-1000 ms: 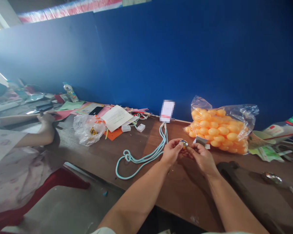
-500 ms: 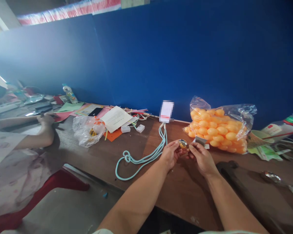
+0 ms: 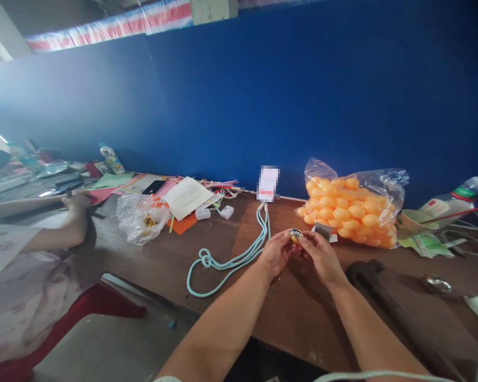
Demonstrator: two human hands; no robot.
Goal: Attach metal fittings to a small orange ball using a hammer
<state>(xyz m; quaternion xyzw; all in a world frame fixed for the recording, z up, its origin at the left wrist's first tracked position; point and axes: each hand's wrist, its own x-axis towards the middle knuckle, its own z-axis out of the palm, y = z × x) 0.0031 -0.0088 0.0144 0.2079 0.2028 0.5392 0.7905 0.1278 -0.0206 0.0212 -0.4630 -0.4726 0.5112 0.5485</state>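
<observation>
Head view: we are gripping a small shiny object with the left hand and the right hand, fingers bunched narrow around it. We are holding it above the brown table, a light-blue cord lying beside the left hand and a clear bag of orange balls sitting beyond the right. Far left, another person's arm is resting on the table.

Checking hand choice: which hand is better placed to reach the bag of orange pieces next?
Right, probably: the right grip is nearer the bag; the left grip is by the blue cord. Both seem to hold the shiny object.
</observation>
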